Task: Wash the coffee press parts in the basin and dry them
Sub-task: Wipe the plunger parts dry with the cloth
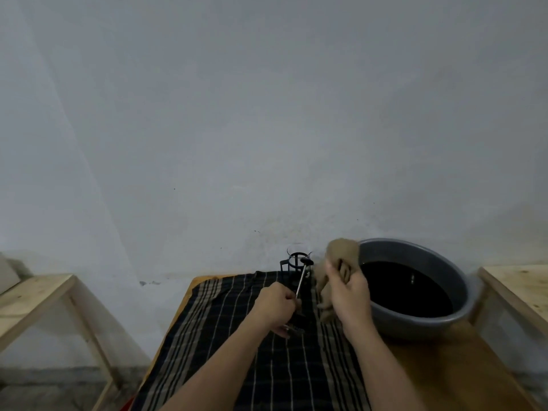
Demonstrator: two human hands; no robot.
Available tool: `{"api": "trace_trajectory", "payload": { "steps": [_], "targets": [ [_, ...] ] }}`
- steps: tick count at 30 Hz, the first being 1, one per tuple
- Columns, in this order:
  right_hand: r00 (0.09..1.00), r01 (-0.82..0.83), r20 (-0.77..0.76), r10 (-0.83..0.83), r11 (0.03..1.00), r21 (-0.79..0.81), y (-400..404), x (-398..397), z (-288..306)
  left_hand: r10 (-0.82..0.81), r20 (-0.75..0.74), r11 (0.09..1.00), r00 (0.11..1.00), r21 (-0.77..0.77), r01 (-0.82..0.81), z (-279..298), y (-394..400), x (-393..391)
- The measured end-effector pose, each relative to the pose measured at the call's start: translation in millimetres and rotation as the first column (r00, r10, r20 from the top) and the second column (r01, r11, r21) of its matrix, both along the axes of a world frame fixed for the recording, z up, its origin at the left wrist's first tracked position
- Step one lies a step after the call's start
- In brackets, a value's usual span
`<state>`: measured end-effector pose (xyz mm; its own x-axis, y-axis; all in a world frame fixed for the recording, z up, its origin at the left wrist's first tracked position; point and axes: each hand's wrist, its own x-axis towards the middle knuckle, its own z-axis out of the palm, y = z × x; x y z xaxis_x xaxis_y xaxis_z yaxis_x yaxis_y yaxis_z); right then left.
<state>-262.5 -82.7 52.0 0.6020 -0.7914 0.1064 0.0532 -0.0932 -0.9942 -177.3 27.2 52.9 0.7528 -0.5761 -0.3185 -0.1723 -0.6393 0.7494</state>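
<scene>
Nearest the camera, two bare forearms reach out over a dark plaid cloth [237,366] spread on the wooden table [444,369]. The left hand [274,305] is curled into a fist with its fingers [289,301] closed around the lower end of the plunger [301,281]; the thin metal rod slants up and away from that grip to a dark knob at its far tip, while a dark part, likely the lid and filter end, shows below the fist, too blurred to make out. Just to the right of it, the right hand [347,295] has its fingers [335,275] bunched tight on a tan towel [338,262], which spills above and below the grip and lies close beside the rod without clearly touching it.

Beyond the left fingers, past the knob, the glass carafe [298,264] stands upright in its black frame near the table's far edge. To the right of the towel hand sits the grey basin [456,314], holding dark water.

This looks like the drying stage for the plunger. The risks: the towel's upper fold hangs right by the basin rim and could dip in and soak; a wet rod could slip through the fist; and the raised knob, swung carelessly, could knock the carafe over
</scene>
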Motion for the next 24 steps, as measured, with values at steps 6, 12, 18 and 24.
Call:
{"api": "trace_trajectory", "payload": {
  "steps": [6,12,18,24],
  "targets": [
    [0.977,-0.071,-0.189,0.097,0.988,0.138,5,28,-8,-0.102,0.242,0.991,0.965,0.111,0.077,0,-18,-10],
    [0.972,-0.01,-0.233,0.011,1.0,0.006,-5,26,-21,-0.123,0.238,0.987,0.964,0.127,0.094,-15,-22,-15],
    [0.992,0.01,0.088,-0.09,0.752,0.659,-35,22,-26,-0.044,0.145,0.988,0.988,0.156,0.021,-19,-1,-4],
    [0.975,-0.209,-0.05,0.218,0.968,0.14,-30,12,-3,-0.202,0.307,0.956,0.93,0.269,0.119,-22,-8,2]
  ]
}}
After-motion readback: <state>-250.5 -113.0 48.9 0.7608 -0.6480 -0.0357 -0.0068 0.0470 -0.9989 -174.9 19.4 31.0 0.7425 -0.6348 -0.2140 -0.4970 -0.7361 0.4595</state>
